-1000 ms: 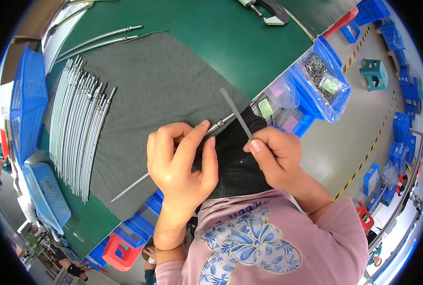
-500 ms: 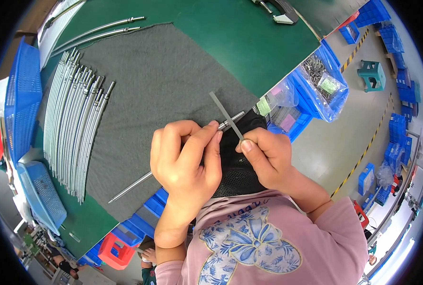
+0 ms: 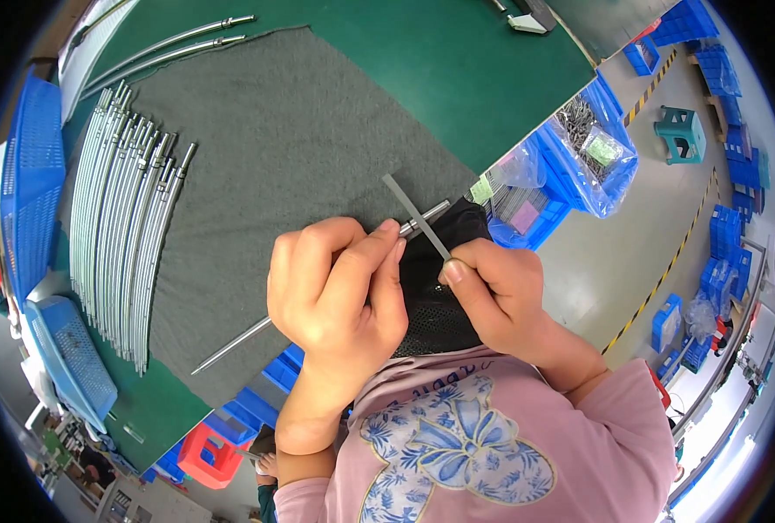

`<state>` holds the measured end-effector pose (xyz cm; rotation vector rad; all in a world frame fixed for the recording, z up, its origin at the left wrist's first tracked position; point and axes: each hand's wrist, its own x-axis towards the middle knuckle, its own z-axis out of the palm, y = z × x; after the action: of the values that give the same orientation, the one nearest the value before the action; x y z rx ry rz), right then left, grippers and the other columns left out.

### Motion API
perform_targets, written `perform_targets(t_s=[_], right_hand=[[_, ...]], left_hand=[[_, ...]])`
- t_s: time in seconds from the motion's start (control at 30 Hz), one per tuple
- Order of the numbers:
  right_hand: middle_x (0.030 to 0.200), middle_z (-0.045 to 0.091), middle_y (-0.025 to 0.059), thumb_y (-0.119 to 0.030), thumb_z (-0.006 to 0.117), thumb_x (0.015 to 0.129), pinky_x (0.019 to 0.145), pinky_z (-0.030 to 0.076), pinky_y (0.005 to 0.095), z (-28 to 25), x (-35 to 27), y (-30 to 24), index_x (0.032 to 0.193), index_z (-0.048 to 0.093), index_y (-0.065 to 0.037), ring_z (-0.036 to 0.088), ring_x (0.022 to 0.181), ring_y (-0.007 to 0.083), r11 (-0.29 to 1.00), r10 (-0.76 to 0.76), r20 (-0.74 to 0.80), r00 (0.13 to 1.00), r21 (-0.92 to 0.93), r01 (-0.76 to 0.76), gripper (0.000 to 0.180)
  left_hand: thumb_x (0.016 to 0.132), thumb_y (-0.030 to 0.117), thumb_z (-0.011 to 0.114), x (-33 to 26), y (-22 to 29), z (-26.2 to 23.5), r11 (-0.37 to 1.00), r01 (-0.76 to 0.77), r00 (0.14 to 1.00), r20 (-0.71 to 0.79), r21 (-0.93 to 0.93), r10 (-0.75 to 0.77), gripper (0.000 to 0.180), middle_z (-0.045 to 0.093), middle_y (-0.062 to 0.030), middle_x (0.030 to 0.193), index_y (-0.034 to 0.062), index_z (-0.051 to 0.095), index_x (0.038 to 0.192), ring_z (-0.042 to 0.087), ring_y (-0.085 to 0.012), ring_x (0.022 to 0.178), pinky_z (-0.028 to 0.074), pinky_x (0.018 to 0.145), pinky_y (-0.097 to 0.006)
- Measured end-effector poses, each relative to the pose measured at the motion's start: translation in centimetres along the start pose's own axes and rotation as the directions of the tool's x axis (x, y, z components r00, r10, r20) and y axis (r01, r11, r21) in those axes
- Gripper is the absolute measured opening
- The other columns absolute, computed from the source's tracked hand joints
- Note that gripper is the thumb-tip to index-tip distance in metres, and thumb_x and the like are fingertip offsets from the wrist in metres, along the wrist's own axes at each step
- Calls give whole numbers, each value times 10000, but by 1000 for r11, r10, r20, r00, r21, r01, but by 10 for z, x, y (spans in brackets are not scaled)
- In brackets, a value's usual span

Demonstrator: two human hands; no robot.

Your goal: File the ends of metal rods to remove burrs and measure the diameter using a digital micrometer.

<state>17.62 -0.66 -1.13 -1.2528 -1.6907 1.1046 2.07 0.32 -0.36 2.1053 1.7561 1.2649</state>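
A long thin metal rod (image 3: 235,345) runs under my left hand (image 3: 339,292), which pinches it near its thicker, stepped end between thumb and fingers. My right hand (image 3: 496,288) is closed on one end of a flat grey strip, like a small file (image 3: 419,218). The strip lies crosswise over the rod's stepped end, just beyond my left fingertips, and appears to touch it. Part of the rod is hidden behind my left hand. At the left, many similar metal rods (image 3: 126,235) lie side by side on a dark grey cloth (image 3: 257,131).
Two more rods (image 3: 178,52) lie at the far left of the green table (image 3: 422,70). Blue baskets (image 3: 34,183) stand along its left edge. A blue bin (image 3: 609,192) with small metal parts sits at the right edge. A measuring tool (image 3: 531,19) lies at the far edge.
The view has shifted slightly, so the table things sit a little further left and up. Both hands keep their grips; the strip still crosses the rod at nearly the same spot.
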Motion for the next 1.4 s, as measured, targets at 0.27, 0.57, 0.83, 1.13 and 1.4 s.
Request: perform_targets(t_s=[0.27,0.57,0.83,1.13,1.4], right_hand=[[511,481,74,-36,580,782,393,346,301,5,-4,2,726,555,-37,495,409,209,999,-21,-31,999,-32,20,61],[504,479,73,-47,594,771,383,349,315,6,-6,0,725,555,-46,499,404,213,988,-62,-54,997,-144,54,60],[487,470,77,-48,589,776,384,349,318,11,-5,0,721,555,-43,498,398,219,991,-73,-73,995,-118,64,64],[484,474,71,-41,592,765,379,354,319,8,-8,0,722,558,-45,506,396,214,989,-62,-65,996,-141,52,55],[488,485,71,-38,595,756,382,365,315,8,-7,1,744,569,-44,515,404,218,988,-63,-59,996,-148,54,29]], left_hand=[[563,-2,698,0,-1,1,1000,6,1000,-15,-23,-7,179,529,-21,687,67,643,719,470,-186,591,371,502,-281],[562,-11,697,0,-1,2,1000,6,1000,-11,-29,-6,175,532,-21,685,65,634,707,473,-186,594,376,500,-281],[569,-15,699,0,-2,2,1000,-3,1000,-31,-31,2,167,533,-21,680,64,622,694,469,-188,584,372,497,-281],[570,-17,699,1,-1,2,1000,-1,1000,-10,-18,1,165,533,-25,681,63,611,684,473,-190,582,374,499,-283],[572,-18,696,0,-2,2,1000,-17,1000,-13,-16,17,164,531,-28,681,61,611,687,473,-188,587,372,500,-283]])
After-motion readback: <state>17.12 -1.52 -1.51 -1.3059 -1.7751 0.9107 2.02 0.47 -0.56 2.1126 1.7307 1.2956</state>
